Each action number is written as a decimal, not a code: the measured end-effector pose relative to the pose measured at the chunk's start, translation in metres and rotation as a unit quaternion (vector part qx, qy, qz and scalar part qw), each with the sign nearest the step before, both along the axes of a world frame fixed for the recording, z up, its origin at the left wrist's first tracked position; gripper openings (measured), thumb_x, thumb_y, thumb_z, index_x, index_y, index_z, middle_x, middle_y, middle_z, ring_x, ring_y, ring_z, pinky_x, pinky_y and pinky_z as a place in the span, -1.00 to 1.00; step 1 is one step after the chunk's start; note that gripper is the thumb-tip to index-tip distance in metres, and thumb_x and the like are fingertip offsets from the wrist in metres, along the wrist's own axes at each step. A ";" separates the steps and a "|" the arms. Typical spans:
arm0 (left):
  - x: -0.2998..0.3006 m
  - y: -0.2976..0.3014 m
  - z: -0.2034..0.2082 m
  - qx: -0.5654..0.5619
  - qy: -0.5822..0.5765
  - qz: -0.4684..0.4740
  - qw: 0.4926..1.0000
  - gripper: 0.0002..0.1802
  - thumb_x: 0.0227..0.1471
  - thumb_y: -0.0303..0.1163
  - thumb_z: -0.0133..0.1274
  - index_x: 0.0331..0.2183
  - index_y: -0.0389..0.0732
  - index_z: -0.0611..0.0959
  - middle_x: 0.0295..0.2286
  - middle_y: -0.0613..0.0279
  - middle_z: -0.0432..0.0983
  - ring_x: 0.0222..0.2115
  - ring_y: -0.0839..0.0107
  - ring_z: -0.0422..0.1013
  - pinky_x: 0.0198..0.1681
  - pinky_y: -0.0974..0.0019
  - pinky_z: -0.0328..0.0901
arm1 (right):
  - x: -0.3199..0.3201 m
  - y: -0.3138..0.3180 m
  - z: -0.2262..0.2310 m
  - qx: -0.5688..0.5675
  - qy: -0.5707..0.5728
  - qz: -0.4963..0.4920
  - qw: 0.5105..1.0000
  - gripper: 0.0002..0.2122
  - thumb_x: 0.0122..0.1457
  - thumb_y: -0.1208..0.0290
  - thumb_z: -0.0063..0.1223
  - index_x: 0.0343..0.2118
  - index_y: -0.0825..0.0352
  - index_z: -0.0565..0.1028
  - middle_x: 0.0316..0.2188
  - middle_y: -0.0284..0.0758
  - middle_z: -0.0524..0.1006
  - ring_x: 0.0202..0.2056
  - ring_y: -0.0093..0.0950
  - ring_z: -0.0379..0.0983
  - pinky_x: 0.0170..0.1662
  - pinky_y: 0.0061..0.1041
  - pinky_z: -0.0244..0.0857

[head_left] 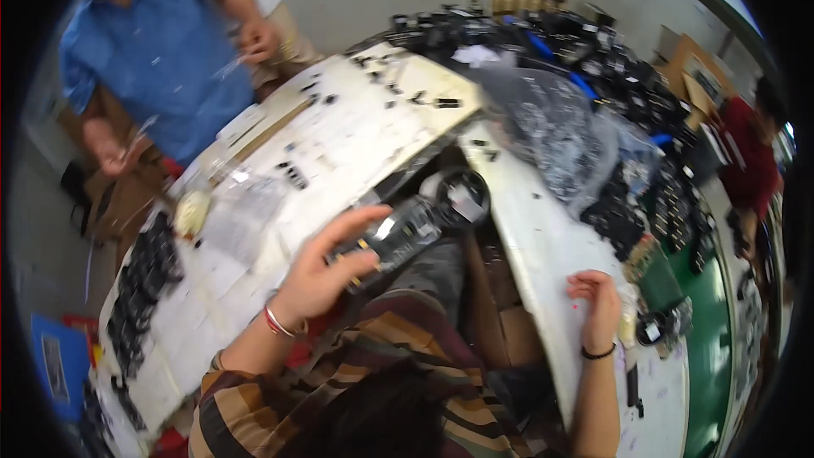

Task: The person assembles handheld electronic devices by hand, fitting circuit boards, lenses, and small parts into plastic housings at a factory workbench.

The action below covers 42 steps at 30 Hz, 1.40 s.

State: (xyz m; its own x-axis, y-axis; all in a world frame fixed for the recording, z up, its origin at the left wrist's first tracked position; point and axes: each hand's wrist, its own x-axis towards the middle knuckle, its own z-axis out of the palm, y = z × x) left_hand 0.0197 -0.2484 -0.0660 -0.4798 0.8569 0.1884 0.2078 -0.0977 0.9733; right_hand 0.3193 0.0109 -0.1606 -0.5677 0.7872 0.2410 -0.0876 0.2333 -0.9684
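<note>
My left hand (326, 267) is closed around a long black glossy device (392, 236), thumb on its near side and fingers on its far side. A round black ring-shaped part (462, 199) with a pale label sits at the device's far end; whether the two are joined, I cannot tell. Over the right-hand white table, my right hand (596, 309) hangs with its fingers loosely bent and nothing visible in them. Beside it, a small round black part (651, 328) with a white label lies near clear plastic wrapping.
On the left, a white table (339, 140) bears scattered small black parts, a clear plastic bag (242, 212) and a row of black pieces (140, 288). Black parts (610, 59) are heaped at the back right, beside a large clear bag (551, 131). A person in blue (157, 51) stands across the table.
</note>
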 end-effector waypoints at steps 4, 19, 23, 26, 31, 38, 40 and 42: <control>-0.048 -0.078 0.019 -0.033 0.202 0.216 0.955 -0.59 -0.05 -0.49 0.09 -0.08 -0.27 0.55 -0.11 0.27 0.47 -0.14 0.52 0.33 -0.06 0.43 0.23 | 0.007 -0.006 0.002 0.009 -0.026 -0.036 0.999 -0.61 0.35 0.26 -0.41 -0.35 0.47 0.44 -0.42 -0.21 0.54 -0.41 -0.51 0.45 -0.22 -0.55 0.31; -0.158 -0.239 -0.022 -0.108 0.317 0.647 0.685 -0.62 0.03 -0.31 0.08 -0.07 -0.14 0.57 -0.53 0.33 0.50 -0.63 0.64 0.21 -0.50 0.50 0.20 | 0.002 -0.003 0.003 0.039 -0.074 0.000 0.997 -0.62 0.34 0.27 -0.36 -0.36 0.47 0.45 -0.45 -0.25 0.53 -0.42 -0.53 0.41 -0.25 -0.57 0.28; -0.153 -0.243 0.003 -0.033 0.381 0.689 0.615 -0.71 -0.01 -0.29 0.15 -0.24 -0.24 0.61 -0.35 0.26 0.54 -0.35 0.52 0.40 -0.22 0.46 0.28 | 0.003 -0.003 0.002 0.048 -0.085 0.002 0.995 -0.64 0.34 0.28 -0.33 -0.37 0.47 0.46 -0.46 -0.26 0.53 -0.42 -0.55 0.41 -0.27 -0.60 0.27; -0.149 -0.238 0.032 0.034 0.414 0.712 0.566 -0.68 -0.02 -0.27 0.18 -0.24 -0.26 0.59 -0.31 0.22 0.55 -0.33 0.46 0.44 -0.24 0.41 0.30 | 0.006 -0.003 0.000 0.043 -0.087 0.000 0.995 -0.64 0.33 0.28 -0.32 -0.38 0.47 0.46 -0.47 -0.28 0.53 -0.42 -0.57 0.40 -0.29 -0.62 0.25; -0.145 -0.258 0.062 -0.293 0.399 0.634 0.594 -0.69 -0.21 -0.16 0.09 -0.41 -0.16 0.65 -0.50 0.02 0.55 -0.43 0.11 0.50 -0.31 0.24 0.35 | 0.005 -0.002 0.002 0.055 -0.092 0.006 0.994 -0.64 0.33 0.28 -0.31 -0.38 0.46 0.46 -0.47 -0.29 0.53 -0.43 -0.58 0.39 -0.31 -0.63 0.24; -0.156 -0.257 0.029 -0.526 0.304 0.440 0.661 -0.54 -0.36 -0.14 0.13 -0.35 -0.20 0.59 -0.43 0.02 0.53 -0.35 0.11 0.46 -0.23 0.20 0.33 | 0.004 -0.003 0.002 0.033 -0.111 0.002 0.993 -0.66 0.32 0.28 -0.28 -0.39 0.44 0.47 -0.49 -0.34 0.53 -0.44 -0.63 0.37 -0.34 -0.68 0.20; -0.162 -0.259 0.020 -0.484 0.273 0.424 0.716 -0.56 -0.36 -0.13 0.14 -0.39 -0.23 0.57 -0.47 0.05 0.51 -0.39 0.16 0.44 -0.27 0.22 0.31 | 0.004 -0.005 0.003 0.034 -0.120 0.000 0.992 -0.67 0.32 0.28 -0.27 -0.39 0.43 0.47 -0.50 -0.35 0.52 -0.44 -0.64 0.37 -0.34 -0.69 0.20; -0.170 -0.256 0.016 -0.450 0.269 0.426 0.738 -0.56 -0.35 -0.14 0.14 -0.40 -0.25 0.57 -0.50 0.04 0.49 -0.44 0.21 0.42 -0.31 0.27 0.30 | 0.003 -0.007 0.003 0.036 -0.127 0.008 0.991 -0.68 0.32 0.29 -0.26 -0.40 0.43 0.47 -0.50 -0.36 0.52 -0.44 -0.64 0.36 -0.34 -0.68 0.20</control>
State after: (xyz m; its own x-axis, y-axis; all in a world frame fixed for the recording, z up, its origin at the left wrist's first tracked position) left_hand -0.1505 -0.5039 -0.0502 -0.9793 0.1829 0.0870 0.2013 0.9260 0.3195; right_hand 0.3225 0.0040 -0.1579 -0.6288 0.7640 0.1446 0.1523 0.3034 -0.9406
